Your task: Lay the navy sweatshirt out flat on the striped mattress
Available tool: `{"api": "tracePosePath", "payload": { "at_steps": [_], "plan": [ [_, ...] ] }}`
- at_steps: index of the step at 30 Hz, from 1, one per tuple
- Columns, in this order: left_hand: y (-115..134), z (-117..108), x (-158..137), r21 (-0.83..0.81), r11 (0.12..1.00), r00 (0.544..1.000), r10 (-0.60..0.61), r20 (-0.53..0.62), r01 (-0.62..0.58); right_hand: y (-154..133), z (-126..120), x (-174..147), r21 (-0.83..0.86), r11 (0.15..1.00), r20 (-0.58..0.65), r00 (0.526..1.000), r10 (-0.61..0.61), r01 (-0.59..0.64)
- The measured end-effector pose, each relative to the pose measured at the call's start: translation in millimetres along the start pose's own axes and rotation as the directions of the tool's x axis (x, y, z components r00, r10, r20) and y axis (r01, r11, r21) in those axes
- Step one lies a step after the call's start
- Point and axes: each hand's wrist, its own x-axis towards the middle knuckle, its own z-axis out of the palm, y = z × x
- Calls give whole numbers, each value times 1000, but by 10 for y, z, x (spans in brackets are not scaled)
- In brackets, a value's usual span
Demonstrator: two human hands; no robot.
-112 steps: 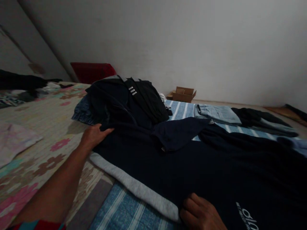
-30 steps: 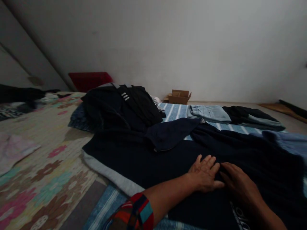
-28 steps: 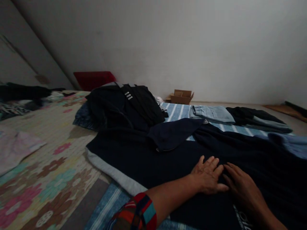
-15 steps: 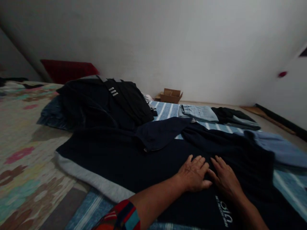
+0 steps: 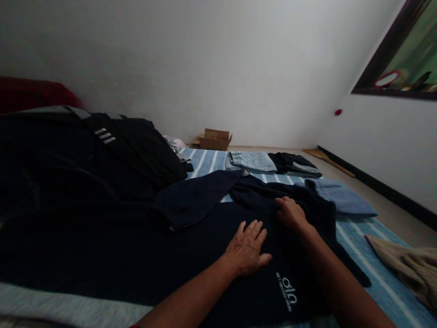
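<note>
Dark sweatshirt is lying spread across the lower centre on the striped mat. Left hand is pressing flat, fingers spread; right hand, beside it half a second ago, is now reaching further up, curling onto a fabric fold. Folded jeans are lying behind, centre frame.

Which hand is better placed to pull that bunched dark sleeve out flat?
Right hand: it already rests on the bunched sleeve. The left hand lies flat on the sweatshirt.
</note>
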Motion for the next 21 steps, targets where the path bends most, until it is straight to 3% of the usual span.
{"api": "tracePosePath", "payload": {
  "at_steps": [6,10,13,16,21],
  "plan": [
    [3,-38,2,-20,1000,999,-4,34,5,-4,-13,254,-97,990,187,979,-83,103],
    [5,-33,5,-32,999,999,-7,40,8,-47,-30,295,-154,979,209,973,-96,130],
    [-4,-5,10,-27,1000,999,-4,35,5,-100,-68,252,-190,970,156,980,-123,152],
    [-16,23,15,-9,1000,1000,7,18,-7,-124,-95,187,-224,965,25,990,-138,140],
    [-35,29,26,31,999,999,32,15,-33,-114,66,108,-232,969,-176,977,-123,81]
  ]
}}
